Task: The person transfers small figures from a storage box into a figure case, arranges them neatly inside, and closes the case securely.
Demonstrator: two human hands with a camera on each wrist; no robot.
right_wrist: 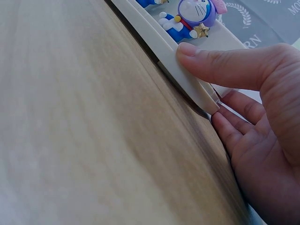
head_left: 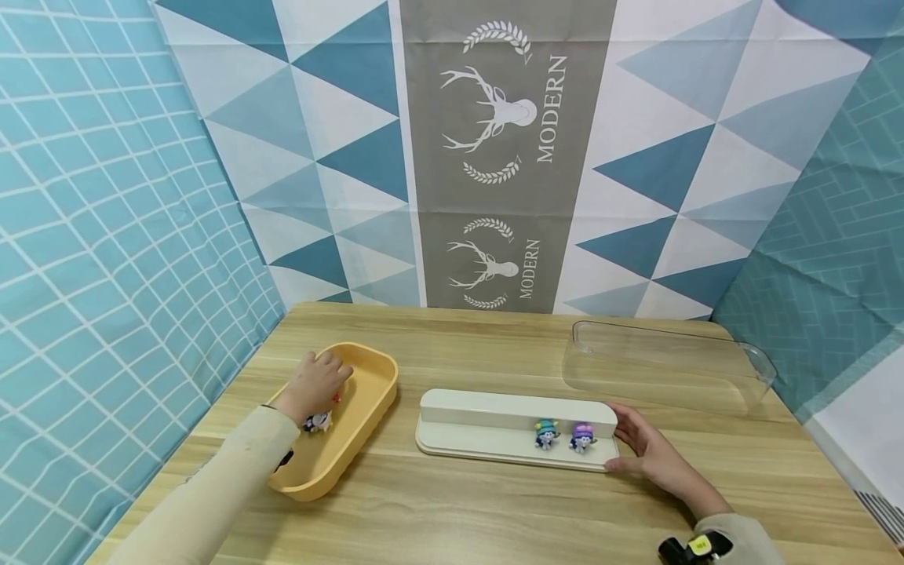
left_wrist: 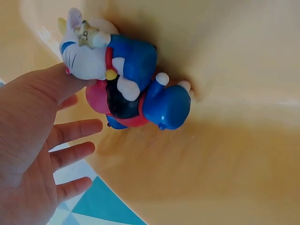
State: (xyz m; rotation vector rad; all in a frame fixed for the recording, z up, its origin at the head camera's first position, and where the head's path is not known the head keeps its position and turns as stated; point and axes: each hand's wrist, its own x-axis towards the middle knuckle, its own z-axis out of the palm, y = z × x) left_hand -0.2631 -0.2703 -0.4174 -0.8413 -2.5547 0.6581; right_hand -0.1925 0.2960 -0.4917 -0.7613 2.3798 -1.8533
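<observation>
My left hand (head_left: pixel 315 384) reaches into the yellow-orange tray (head_left: pixel 387 369). In the left wrist view its fingers are spread and fairly straight, and the thumb lies right at the head of a cat-like figurine (left_wrist: pixel 133 58) with a blue body and gold star. Against that lies another figurine (left_wrist: pixel 171 110) in blue, red and black. With thumb on the front edge and fingers at the end, my right hand (head_left: pixel 653 455) grips the cream display stand (head_left: pixel 473 439). Two small figurines stand on it, one teal-hatted (head_left: pixel 546 434), one purple-hatted (head_left: pixel 582 437).
A clear plastic cover (head_left: pixel 664 365) lies at the back right of the wooden table (head_left: pixel 452 510). Patterned cloth (head_left: pixel 494 157) hangs behind the table, and blue tiled cloth (head_left: pixel 106 235) runs along its left side.
</observation>
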